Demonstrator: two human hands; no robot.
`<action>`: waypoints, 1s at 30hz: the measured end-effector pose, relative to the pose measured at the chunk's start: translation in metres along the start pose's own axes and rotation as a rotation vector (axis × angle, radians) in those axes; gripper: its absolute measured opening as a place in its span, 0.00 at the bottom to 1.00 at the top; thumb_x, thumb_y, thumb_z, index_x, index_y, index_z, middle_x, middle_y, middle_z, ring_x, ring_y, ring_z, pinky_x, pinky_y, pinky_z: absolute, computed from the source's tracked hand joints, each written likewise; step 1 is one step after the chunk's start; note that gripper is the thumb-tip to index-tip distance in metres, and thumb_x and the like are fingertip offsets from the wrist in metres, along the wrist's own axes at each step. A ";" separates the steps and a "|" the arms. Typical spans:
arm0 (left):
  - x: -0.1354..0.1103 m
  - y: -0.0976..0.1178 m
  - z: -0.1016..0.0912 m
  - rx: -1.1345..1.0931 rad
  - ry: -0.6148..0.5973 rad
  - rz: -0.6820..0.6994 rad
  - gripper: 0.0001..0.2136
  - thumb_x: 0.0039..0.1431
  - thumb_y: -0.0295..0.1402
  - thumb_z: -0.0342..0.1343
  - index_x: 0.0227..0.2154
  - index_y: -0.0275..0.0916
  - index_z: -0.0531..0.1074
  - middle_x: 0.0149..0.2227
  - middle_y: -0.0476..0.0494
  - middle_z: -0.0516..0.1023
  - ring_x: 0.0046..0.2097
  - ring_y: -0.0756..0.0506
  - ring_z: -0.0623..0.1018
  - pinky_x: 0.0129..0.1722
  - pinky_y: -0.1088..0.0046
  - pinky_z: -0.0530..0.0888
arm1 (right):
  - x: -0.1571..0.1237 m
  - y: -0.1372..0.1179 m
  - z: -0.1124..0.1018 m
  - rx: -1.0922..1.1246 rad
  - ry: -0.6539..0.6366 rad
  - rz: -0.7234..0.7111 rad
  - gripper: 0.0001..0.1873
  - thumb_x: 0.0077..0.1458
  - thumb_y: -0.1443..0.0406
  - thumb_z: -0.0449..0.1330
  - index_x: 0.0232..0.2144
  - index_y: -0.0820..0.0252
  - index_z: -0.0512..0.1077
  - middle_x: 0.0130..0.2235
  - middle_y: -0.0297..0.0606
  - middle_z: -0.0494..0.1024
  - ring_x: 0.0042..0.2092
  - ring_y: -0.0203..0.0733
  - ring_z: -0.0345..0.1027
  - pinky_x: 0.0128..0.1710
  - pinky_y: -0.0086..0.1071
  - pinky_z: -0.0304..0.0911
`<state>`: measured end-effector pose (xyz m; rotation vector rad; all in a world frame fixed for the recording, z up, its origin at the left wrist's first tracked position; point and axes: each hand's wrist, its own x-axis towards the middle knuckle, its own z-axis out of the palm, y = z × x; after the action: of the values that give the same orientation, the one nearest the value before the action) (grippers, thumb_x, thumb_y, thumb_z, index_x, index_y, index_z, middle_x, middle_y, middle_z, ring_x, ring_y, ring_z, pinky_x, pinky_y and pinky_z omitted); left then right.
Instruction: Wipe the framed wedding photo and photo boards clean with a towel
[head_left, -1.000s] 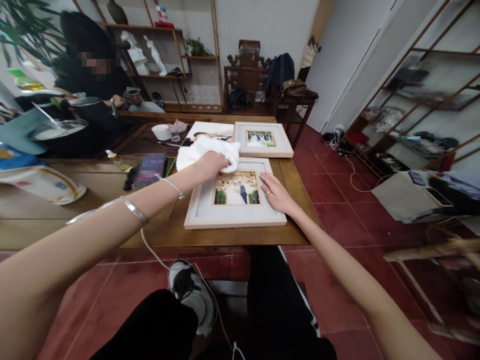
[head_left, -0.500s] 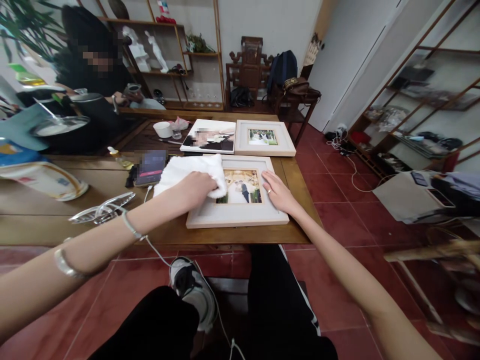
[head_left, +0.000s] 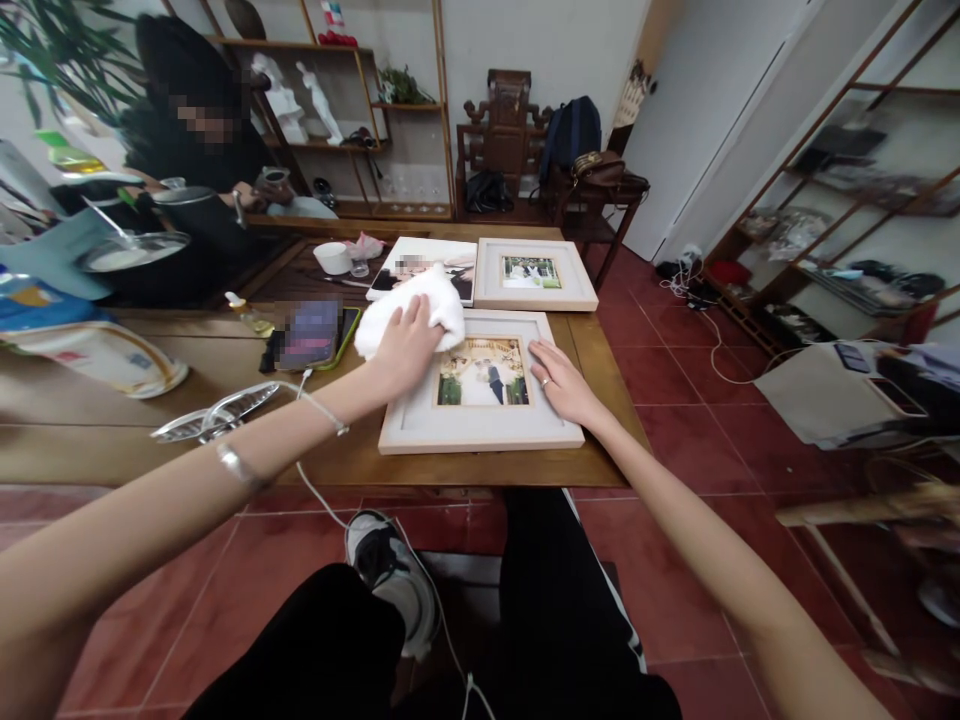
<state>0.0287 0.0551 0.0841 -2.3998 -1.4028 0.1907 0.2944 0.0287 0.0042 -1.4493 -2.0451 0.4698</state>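
My left hand [head_left: 409, 345] is closed on a white cloth [head_left: 382, 322], at the upper left part of a pale picture frame [head_left: 480, 435]. Behind its mat opening shows a wedding photo [head_left: 484, 372]. On the frame's right side lies my right hand [head_left: 561, 382], fingers stretched out, a ring on one of them. Just beyond are a second pale frame [head_left: 585, 290] and, to its left, a frameless photo panel [head_left: 459, 285] partly covered by the cloth.
To the left are a phone [head_left: 309, 335], a dropper bottle [head_left: 249, 315], a silver leaf-shaped object [head_left: 217, 412] and a wipes pack [head_left: 97, 350]. A white cup [head_left: 332, 258] stands farther back. A person [head_left: 195, 120] sits across the table, holding a small pot. A white cable hangs past the table edge.
My left hand has moved up and away from me with the cloth, baring more of the frame's left side and the phone. My right hand stays on the frame.
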 end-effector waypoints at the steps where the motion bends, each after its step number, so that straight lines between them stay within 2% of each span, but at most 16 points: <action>1: 0.010 -0.006 0.007 0.013 0.018 0.040 0.21 0.58 0.16 0.42 0.52 0.28 0.71 0.63 0.23 0.60 0.66 0.32 0.58 0.60 0.55 0.62 | 0.000 0.000 0.000 -0.002 -0.001 0.006 0.32 0.64 0.50 0.42 0.62 0.62 0.61 0.65 0.47 0.61 0.68 0.49 0.48 0.68 0.48 0.44; 4: 0.023 -0.015 0.018 0.034 0.008 0.178 0.20 0.57 0.16 0.43 0.49 0.28 0.73 0.57 0.23 0.68 0.64 0.33 0.62 0.59 0.57 0.63 | 0.000 -0.002 0.000 -0.012 -0.002 0.022 0.32 0.64 0.52 0.42 0.62 0.66 0.61 0.65 0.49 0.60 0.68 0.49 0.47 0.68 0.47 0.43; 6: 0.016 -0.010 0.014 0.053 -0.017 0.213 0.20 0.56 0.16 0.43 0.48 0.28 0.73 0.52 0.24 0.71 0.60 0.34 0.66 0.56 0.59 0.65 | -0.001 -0.003 0.000 -0.014 0.002 0.031 0.32 0.64 0.53 0.41 0.62 0.66 0.61 0.65 0.49 0.60 0.68 0.49 0.47 0.68 0.46 0.43; 8: -0.003 0.003 0.003 0.073 -0.061 0.220 0.18 0.56 0.17 0.44 0.46 0.29 0.74 0.49 0.26 0.73 0.57 0.35 0.69 0.54 0.59 0.67 | -0.001 -0.004 -0.001 -0.013 0.006 0.044 0.32 0.64 0.54 0.41 0.62 0.67 0.61 0.65 0.49 0.60 0.68 0.49 0.47 0.68 0.46 0.44; 12: -0.057 0.032 -0.027 0.034 -0.203 0.267 0.16 0.52 0.19 0.51 0.43 0.30 0.75 0.46 0.27 0.76 0.53 0.35 0.72 0.52 0.59 0.69 | -0.001 -0.007 0.000 -0.017 0.005 0.054 0.30 0.64 0.56 0.42 0.62 0.65 0.61 0.65 0.48 0.60 0.68 0.48 0.47 0.68 0.47 0.44; 15: -0.093 0.046 -0.042 -0.097 -0.244 0.313 0.18 0.47 0.21 0.56 0.44 0.29 0.74 0.53 0.25 0.72 0.59 0.32 0.69 0.56 0.57 0.67 | -0.001 -0.007 0.000 -0.011 0.010 0.055 0.29 0.64 0.56 0.42 0.62 0.62 0.61 0.65 0.45 0.60 0.68 0.47 0.47 0.68 0.47 0.44; 18: -0.104 0.053 -0.047 -0.183 -0.244 0.282 0.20 0.49 0.21 0.55 0.47 0.26 0.72 0.61 0.18 0.62 0.65 0.29 0.61 0.60 0.56 0.64 | -0.001 -0.007 0.000 -0.007 0.004 0.056 0.29 0.64 0.56 0.43 0.62 0.63 0.61 0.66 0.46 0.60 0.68 0.48 0.47 0.68 0.47 0.43; 20: -0.094 0.051 -0.044 -0.204 -0.264 0.245 0.21 0.51 0.19 0.51 0.50 0.26 0.70 0.63 0.17 0.59 0.66 0.29 0.59 0.60 0.56 0.63 | -0.001 -0.006 0.000 -0.008 -0.003 0.051 0.30 0.64 0.55 0.43 0.62 0.64 0.61 0.66 0.48 0.59 0.68 0.48 0.47 0.68 0.47 0.43; 22: -0.073 0.044 -0.036 -0.203 -0.260 0.186 0.23 0.53 0.18 0.48 0.54 0.26 0.68 0.63 0.19 0.58 0.66 0.30 0.58 0.61 0.57 0.62 | -0.001 -0.005 0.000 -0.005 -0.003 0.039 0.30 0.64 0.55 0.43 0.62 0.64 0.61 0.66 0.47 0.60 0.68 0.49 0.47 0.68 0.48 0.43; 26: -0.016 0.015 -0.007 -0.138 -0.120 0.044 0.26 0.53 0.17 0.46 0.57 0.30 0.65 0.66 0.24 0.55 0.68 0.30 0.53 0.62 0.52 0.58 | -0.001 -0.002 0.000 0.016 0.002 0.013 0.29 0.64 0.53 0.44 0.62 0.58 0.60 0.65 0.43 0.61 0.68 0.49 0.47 0.68 0.50 0.43; 28: 0.008 0.000 0.007 -0.121 -0.050 0.039 0.25 0.54 0.16 0.45 0.56 0.30 0.67 0.66 0.24 0.54 0.68 0.31 0.51 0.63 0.49 0.55 | -0.001 -0.001 -0.001 0.015 0.003 0.014 0.30 0.64 0.52 0.44 0.62 0.58 0.60 0.65 0.43 0.61 0.68 0.49 0.47 0.68 0.50 0.43; 30: 0.021 -0.008 0.015 -0.114 -0.021 0.075 0.23 0.54 0.16 0.45 0.53 0.29 0.69 0.65 0.23 0.55 0.68 0.31 0.51 0.63 0.51 0.54 | -0.001 -0.002 -0.001 0.006 0.000 0.021 0.30 0.64 0.52 0.43 0.62 0.61 0.60 0.65 0.45 0.60 0.68 0.49 0.47 0.68 0.49 0.43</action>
<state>0.0287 0.0805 0.0747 -2.5528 -1.3685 0.1593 0.2937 0.0271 0.0059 -1.4691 -2.0288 0.4843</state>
